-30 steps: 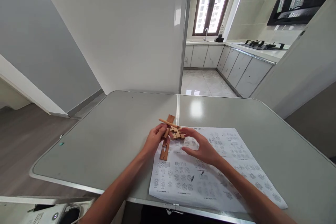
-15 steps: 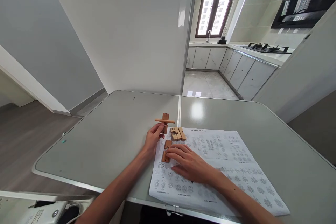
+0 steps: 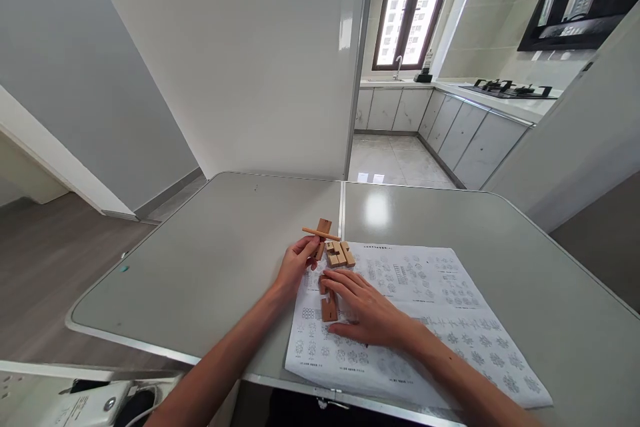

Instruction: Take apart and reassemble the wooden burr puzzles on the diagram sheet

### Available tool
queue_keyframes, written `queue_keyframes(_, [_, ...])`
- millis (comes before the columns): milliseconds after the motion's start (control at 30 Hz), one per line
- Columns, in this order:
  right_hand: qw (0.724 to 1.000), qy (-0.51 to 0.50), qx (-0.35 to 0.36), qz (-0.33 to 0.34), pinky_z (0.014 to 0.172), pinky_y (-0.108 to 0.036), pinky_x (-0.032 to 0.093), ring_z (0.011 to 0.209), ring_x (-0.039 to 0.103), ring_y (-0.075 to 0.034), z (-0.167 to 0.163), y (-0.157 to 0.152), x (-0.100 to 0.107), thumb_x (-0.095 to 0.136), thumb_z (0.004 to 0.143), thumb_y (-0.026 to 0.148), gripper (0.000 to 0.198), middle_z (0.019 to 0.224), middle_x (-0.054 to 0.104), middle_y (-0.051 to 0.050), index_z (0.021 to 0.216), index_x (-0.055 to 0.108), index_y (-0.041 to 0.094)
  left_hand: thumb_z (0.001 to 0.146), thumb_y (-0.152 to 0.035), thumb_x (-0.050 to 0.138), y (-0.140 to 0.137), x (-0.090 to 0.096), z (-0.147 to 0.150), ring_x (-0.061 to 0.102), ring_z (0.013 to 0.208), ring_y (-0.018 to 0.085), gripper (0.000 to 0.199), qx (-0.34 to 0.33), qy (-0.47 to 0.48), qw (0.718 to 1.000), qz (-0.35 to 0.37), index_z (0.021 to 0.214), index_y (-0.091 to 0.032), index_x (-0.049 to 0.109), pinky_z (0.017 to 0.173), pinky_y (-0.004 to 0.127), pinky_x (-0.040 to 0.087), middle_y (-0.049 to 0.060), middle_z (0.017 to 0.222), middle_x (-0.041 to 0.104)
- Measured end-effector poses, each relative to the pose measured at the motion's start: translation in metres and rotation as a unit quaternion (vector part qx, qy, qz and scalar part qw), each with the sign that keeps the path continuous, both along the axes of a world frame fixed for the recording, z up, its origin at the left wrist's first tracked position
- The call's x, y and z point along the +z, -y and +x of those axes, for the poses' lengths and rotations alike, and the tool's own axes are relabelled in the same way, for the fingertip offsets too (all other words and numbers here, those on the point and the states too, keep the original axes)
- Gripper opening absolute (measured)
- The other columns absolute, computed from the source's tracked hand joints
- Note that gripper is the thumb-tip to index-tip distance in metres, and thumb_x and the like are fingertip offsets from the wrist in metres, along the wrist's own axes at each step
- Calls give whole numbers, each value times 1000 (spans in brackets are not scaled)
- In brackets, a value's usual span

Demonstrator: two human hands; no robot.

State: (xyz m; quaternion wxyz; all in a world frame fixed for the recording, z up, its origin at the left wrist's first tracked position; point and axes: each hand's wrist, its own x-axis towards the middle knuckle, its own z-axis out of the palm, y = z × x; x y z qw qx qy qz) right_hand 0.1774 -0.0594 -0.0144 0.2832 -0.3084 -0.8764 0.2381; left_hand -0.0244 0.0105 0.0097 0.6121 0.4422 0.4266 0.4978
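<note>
My left hand (image 3: 294, 268) pinches a pair of crossed wooden puzzle pieces (image 3: 325, 226) by their near end, above the table beside the sheet's top left corner. One is a broad, dark piece; the other is seen edge-on as a thin bar across it. On the printed sheet (image 3: 480, 320), my right hand (image 3: 367, 310) has its fingers over a flat, notched wooden puzzle piece (image 3: 329, 310), with the thumb close to its lower end. The fingers partly hide this piece. Just beyond them sits a group of paler notched wooden blocks (image 3: 336, 259), close together.
The grey folding table (image 3: 200, 260) has a seam down its middle. Near its left edge lies a small teal bit (image 3: 124, 268). A white device with a cable (image 3: 95, 403) stands below the table at the lower left. A kitchen counter (image 3: 470, 127) stands beyond.
My left hand has shifted slightly right and tilted the crossed pieces clockwise. The notched piece under my right hand has turned and slid right and nearer to me.
</note>
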Motion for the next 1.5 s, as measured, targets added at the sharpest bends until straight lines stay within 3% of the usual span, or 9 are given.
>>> queue_keyframes(233, [998,-43,-7,-42,106,-52,51,126,55,-34,1,1,12,87,73,32,68,134,59,-11,133,54,28,76,-57,80,-1,2,-1,51,68,12,44,-12,-13,1000,4,89,-15,76,55,22,40,5,85,65])
queue_keyframes(367, [979,-166,-37,-112,107,-49,49,127,56,-32,11,-7,9,85,73,31,65,135,59,-10,131,55,28,77,-57,79,-1,2,-1,55,71,13,44,-10,-37,999,21,91,-15,77,54,23,41,6,88,68])
queue_keyframes(433, [946,-260,-71,-180,104,-49,51,122,60,-31,15,-14,5,83,77,36,59,134,61,-10,129,58,28,79,-57,78,0,3,-1,57,72,14,44,-14,-53,998,33,95,-15,78,54,23,42,7,90,70])
queue_keyframes(633, [793,-488,-105,-349,111,-52,47,129,59,-33,21,-25,2,74,87,58,46,135,66,-10,121,68,27,79,-52,80,6,2,2,62,70,15,43,-40,-114,990,70,100,-15,77,58,25,48,7,87,73])
queue_keyframes(767, [744,-543,-75,-383,121,-54,37,132,58,-32,20,-26,1,72,88,61,46,136,68,-8,119,71,28,78,-50,82,8,-2,4,63,66,15,40,-74,-157,980,95,95,-14,77,55,24,47,6,76,73])
queue_keyframes(867, [750,-532,-73,-386,122,-54,35,134,57,-33,21,-26,-1,78,82,61,52,136,68,-9,121,71,28,79,-50,81,10,-3,5,60,61,14,38,-84,-165,978,99,94,-15,77,50,23,44,5,75,73])
queue_keyframes(1100, [801,-460,-93,-372,115,-54,43,134,57,-34,20,-24,-2,90,72,50,70,146,61,-9,135,62,33,78,-51,81,9,-5,4,60,59,13,39,-77,-171,977,101,88,-14,75,50,23,44,4,72,72])
queue_keyframes(1300, [816,-456,-101,-342,115,-52,45,135,55,-31,19,-22,4,90,74,41,73,150,57,-7,138,56,36,84,-48,78,12,0,5,66,69,16,33,-91,-205,966,131,93,-17,77,59,24,47,4,78,75])
queue_keyframes(1500, [852,-424,-86,-295,116,-51,42,138,52,-30,24,-23,8,85,80,43,68,150,55,-8,140,55,34,86,-48,76,15,8,5,68,71,17,33,-88,-240,952,168,99,-18,78,64,27,50,4,80,77])
